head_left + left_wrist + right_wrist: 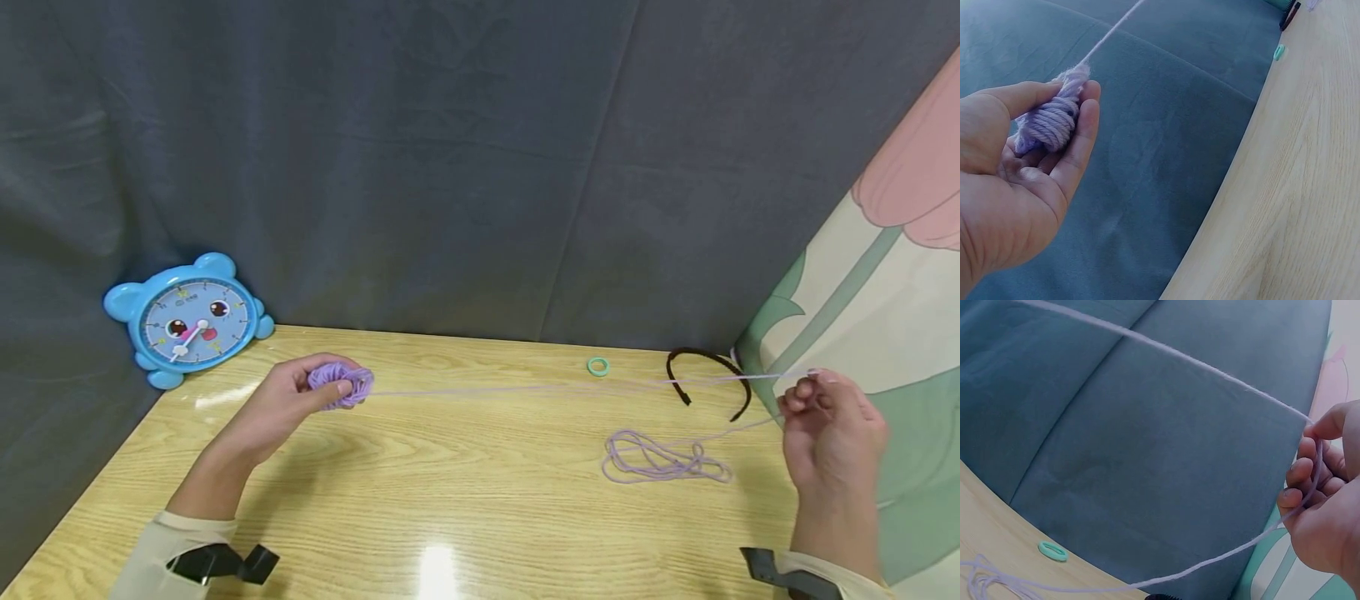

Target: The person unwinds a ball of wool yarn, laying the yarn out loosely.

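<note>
A small wound ball of lilac yarn point(339, 385) sits between the thumb and fingers of my left hand point(288, 398); the left wrist view shows its wrapped strands point(1050, 125) close up. From it a single strand point(1191, 360) runs taut across to my right hand point(834, 429), raised at the far right. There the thumb and forefinger pinch the yarn, and the other fingers curl in. Below that pinch the strand passes by the palm and droops to a loose looped heap of the same yarn point(660, 462) on the table.
On the wooden table point(450, 492), a green ring point(597, 367) and a black headband point(708, 354) lie near the back right. A blue bear-shaped clock point(197, 323) leans at the back left. Dark curtain point(420, 167) rises behind, with a flower-patterned cloth point(862, 308) on the right.
</note>
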Available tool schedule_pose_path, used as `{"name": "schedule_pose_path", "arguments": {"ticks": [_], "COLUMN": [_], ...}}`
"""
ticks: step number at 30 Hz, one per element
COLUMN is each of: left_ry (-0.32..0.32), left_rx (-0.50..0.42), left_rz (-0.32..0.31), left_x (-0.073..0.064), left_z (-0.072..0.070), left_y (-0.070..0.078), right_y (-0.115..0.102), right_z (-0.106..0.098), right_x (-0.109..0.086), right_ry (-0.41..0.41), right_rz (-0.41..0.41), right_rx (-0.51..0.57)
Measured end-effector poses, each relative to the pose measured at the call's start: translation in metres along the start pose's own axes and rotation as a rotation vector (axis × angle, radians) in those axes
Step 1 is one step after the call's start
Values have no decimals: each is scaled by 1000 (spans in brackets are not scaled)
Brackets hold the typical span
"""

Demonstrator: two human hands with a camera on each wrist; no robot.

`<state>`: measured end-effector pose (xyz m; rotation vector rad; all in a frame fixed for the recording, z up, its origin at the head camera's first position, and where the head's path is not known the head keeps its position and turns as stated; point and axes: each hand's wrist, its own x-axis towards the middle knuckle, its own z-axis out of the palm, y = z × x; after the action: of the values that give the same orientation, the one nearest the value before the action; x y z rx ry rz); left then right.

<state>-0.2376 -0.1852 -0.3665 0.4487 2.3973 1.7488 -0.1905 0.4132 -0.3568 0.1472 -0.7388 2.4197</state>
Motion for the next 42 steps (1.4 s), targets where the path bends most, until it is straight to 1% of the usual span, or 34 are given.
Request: {"name": "schedule_pose_path", "arguments": {"ticks": [6,8,11,14,15,18,20,23,27,30,32,36,42], "left_ry": [4,-1,-9,-13,-13,-15,-15,-18,-22,-25,-29,-31,-28], "left_rx": [-2,-8,-9,-10,-8,-3,-5,-14,-28,-33,-36,-33,-43], "left_rz": [-2,-4,-15,-23,-25,-21,-17,-9,9,23,28,26,21], "left_x": [0,0,0,1,1,1,2,2,2,3,3,3,4], "left_z": [0,2,4,6,7,8,8,8,9,10,10,11,10], "left_y": [1,1,0,0,0,0,1,1,1,0,0,0,-1], "right_y": [-1,0,1,2,2,3,5,13,32,52,68,100,141], "right_z": [-2,-3,-5,-6,-6,-5,-3,4,17,29,37,52,69], "right_x": [2,2,2,2,2,2,2,-1,-9,-16,-19,-26,-43], "right_ry": [11,-1,-10,6,15,23,7,-55,-152,-215,-249,-310,-406], "right_rz": [-14,-9,6,14,16,28,40,52,56,59,67,124,232], "right_rx": [6,-9,-78,-144,-159,-160,-158,-180,-300,-391,-420,-468,-634]}}
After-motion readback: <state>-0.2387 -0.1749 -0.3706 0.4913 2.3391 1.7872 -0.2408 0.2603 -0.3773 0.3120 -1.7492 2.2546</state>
